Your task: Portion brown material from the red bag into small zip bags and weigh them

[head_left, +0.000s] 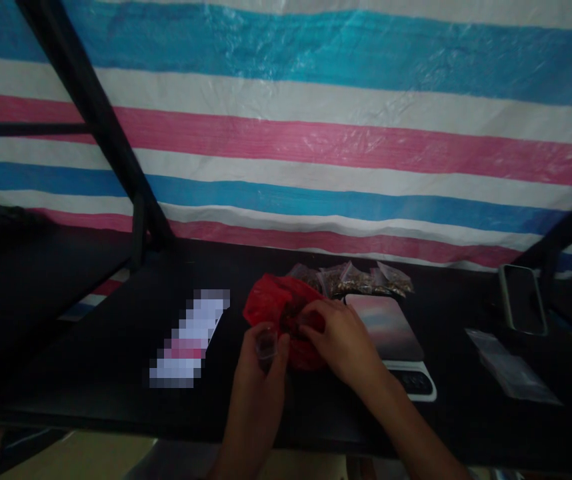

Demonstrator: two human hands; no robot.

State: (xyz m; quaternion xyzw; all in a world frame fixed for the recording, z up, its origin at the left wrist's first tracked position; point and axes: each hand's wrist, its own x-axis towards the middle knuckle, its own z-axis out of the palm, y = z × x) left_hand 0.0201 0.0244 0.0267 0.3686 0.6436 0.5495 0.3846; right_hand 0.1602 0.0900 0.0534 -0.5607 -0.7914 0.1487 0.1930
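Observation:
My left hand (pixel 257 387) is closed around a small clear plastic cup (pixel 267 343), held upright in front of the red plastic bag (pixel 265 298). The bag stands with its mouth spread, and dark loose contents show inside. Over that opening, my right hand (pixel 347 340) has its thumb and fingers curled together in a pinch; what lies between the fingertips is too dark to make out. Close to my right hand is a flat kitchen scale (pixel 391 328) with a shiny metal top and dark buttons.
Several small zip bags (pixel 353 279) filled with brownish bits lie behind the scale. At right are flat clear plastic bags (pixel 511 370) and a phone (pixel 523 300) leaning up. A pixelated pale sheet (pixel 191 340) lies left on the black table (pixel 106 373). Striped sheeting (pixel 316 140) hangs behind.

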